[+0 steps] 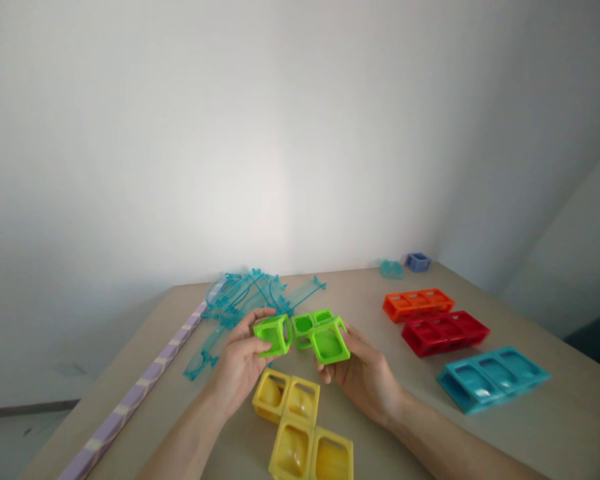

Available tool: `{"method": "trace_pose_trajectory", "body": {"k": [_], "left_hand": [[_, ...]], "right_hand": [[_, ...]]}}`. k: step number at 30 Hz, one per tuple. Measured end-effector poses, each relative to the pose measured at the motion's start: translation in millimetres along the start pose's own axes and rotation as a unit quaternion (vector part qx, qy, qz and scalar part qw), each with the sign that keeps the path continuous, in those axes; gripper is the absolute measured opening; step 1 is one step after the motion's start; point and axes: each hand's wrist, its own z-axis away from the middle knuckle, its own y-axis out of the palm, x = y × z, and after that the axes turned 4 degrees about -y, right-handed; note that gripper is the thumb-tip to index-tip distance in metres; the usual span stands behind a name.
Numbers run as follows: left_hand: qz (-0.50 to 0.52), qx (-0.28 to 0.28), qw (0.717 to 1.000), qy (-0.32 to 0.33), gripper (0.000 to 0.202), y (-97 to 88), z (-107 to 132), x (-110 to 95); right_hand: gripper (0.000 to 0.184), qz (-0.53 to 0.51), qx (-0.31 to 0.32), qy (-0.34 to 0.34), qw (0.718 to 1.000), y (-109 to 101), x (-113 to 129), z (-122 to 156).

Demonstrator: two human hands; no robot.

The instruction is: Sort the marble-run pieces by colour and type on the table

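Observation:
Two green pieces are held up over the middle of the table. My left hand (244, 360) is closed round a single green cube block (274, 337), thumb on its near side. In my right hand (363, 367) is a green block of several joined cubes (330, 343), gripped at its right side. A narrow gap parts the two green pieces. Below them on the table lie joined yellow cube blocks (300, 417), touched by neither hand. Some of the right fingers are hidden behind the green block.
On the right lie rows of orange (419, 305), red (446, 332) and blue (495, 377) cubes. Transparent teal track pieces (250, 293) are heaped at the back left, beside a purple-and-white strip (145, 383). A small purple-blue block (418, 262) and a teal piece (391, 269) stand near the wall.

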Motion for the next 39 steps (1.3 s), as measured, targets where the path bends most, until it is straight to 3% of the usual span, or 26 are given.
{"method": "trace_pose_trajectory", "body": {"k": [5,17,20,25,28,31,36,39], "left_hand": [[0.007,0.084,0.996,-0.004,0.043,1.2,2,-2],[-0.164,0.026,0.984,0.056,0.041,-2.4,-3,6],[-0.223,0.032,0.972,0.073,0.033,-1.3,-3,6],[-0.295,0.035,0.941,0.164,0.021,-3.1,-3,10],[-0.332,0.034,0.923,0.193,0.017,-5.1,-2,13],[-0.361,0.039,0.904,0.224,0.013,-4.1,0,14],[-0.357,0.02,0.903,0.239,0.035,0.3,5,12],[-0.342,0.052,0.921,0.178,0.049,2.1,8,11]], "right_hand": [[0.02,-0.002,-0.002,-0.001,1.0,0,0,-2],[0.023,0.02,-0.005,-0.035,0.999,-5,-3,-1],[0.025,0.042,0.002,-0.035,0.999,-5,-5,-2],[0.033,0.042,0.03,-0.017,0.999,-4,-1,0],[0.04,0.094,0.063,-0.041,0.993,-4,-2,2],[0.049,0.152,0.05,-0.052,0.986,-5,-6,2],[0.045,0.153,0.014,-0.047,0.987,-4,-8,2],[0.04,0.137,0.016,-0.024,0.99,-4,-7,2]]}}
